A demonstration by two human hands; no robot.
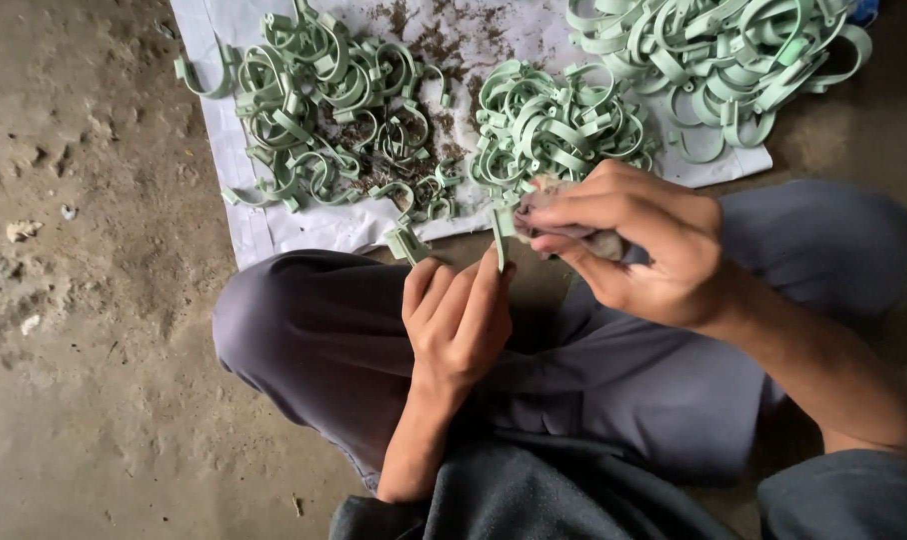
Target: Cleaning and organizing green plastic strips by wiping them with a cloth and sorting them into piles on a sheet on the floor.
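Left hand: our left hand (461, 318) is closed around a pale green plastic clip (500, 236), holding it upright over our lap.
Right hand: our right hand (629, 240) pinches a small greyish scrap (602, 243) against the clip's top end.
Surroundings: three heaps of green clips (554, 125) lie on a white sheet (236, 200) on the dirt floor (84, 300).
Risk: we judge the thin clip could slip from our fingertips onto the lap or floor, since the grip is only at its tip.

left hand (459, 320) grips a pale green clip (501, 232), right hand (629, 240) pinching a rag (602, 243) against it, above green clip heaps (549, 125) on white sheet (254, 215).
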